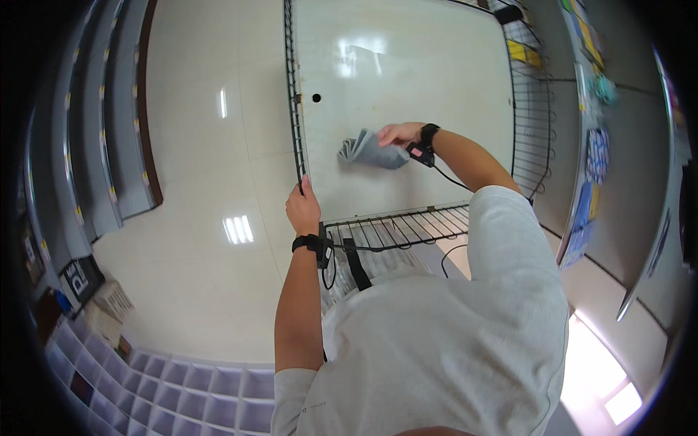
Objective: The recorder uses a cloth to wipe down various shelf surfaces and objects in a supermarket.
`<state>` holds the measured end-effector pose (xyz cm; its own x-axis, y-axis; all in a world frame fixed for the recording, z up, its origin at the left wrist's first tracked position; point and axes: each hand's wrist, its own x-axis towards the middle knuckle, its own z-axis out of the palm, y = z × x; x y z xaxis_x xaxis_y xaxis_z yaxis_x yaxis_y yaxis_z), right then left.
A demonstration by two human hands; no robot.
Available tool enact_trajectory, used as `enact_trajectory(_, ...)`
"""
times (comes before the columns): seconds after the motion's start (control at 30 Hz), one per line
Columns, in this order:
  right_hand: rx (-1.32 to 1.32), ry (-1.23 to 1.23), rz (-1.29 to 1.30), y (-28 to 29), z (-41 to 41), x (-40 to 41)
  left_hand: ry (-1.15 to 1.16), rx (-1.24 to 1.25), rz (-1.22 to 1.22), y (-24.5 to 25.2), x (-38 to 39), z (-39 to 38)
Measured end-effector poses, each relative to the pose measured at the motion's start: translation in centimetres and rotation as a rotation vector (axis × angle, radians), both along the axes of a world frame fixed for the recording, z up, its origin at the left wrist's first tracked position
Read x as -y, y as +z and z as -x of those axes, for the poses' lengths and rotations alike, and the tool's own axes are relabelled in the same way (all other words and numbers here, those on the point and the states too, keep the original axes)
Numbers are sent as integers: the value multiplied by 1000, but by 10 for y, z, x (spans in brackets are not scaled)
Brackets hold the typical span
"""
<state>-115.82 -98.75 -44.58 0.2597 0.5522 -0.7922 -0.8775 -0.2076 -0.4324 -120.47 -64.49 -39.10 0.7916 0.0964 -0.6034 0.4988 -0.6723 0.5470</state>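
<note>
A folded grey cloth (376,152) lies bunched against a white tabletop (425,87), and my right hand (401,134) grips its upper right side. The cloth looks slightly blurred. My left hand (304,210) is closed around the black wire rail (293,92) that borders the tabletop's left edge, thumb on top. Each wrist wears a black strap with a small cabled box. Left of the cloth, farther up the tabletop, is a round black hole (316,98).
Wire fencing (403,234) also runs along the table's near side, and more wire (531,114) along its right. Grey shelves (125,109) stand at far left beyond the tiled floor (202,180). A cubby unit (185,392) is at lower left. Shelves at right hold packaged goods (597,155).
</note>
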Motion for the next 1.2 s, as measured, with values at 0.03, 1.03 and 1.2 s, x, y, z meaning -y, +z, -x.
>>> enact_trajectory(0.03, -19, -116, 18, 45, -6, -10, -13, 9, 0, -9, -11, 5)
enact_trajectory(1.03, 1198, -1201, 543, 403, 364, -198, -1077, 29, 1351, 240, -6, 105)
enact_trajectory(1.2, 1193, -1326, 1000, 393, 398, -185, -1245, 27, 1294, 258, 35, 125)
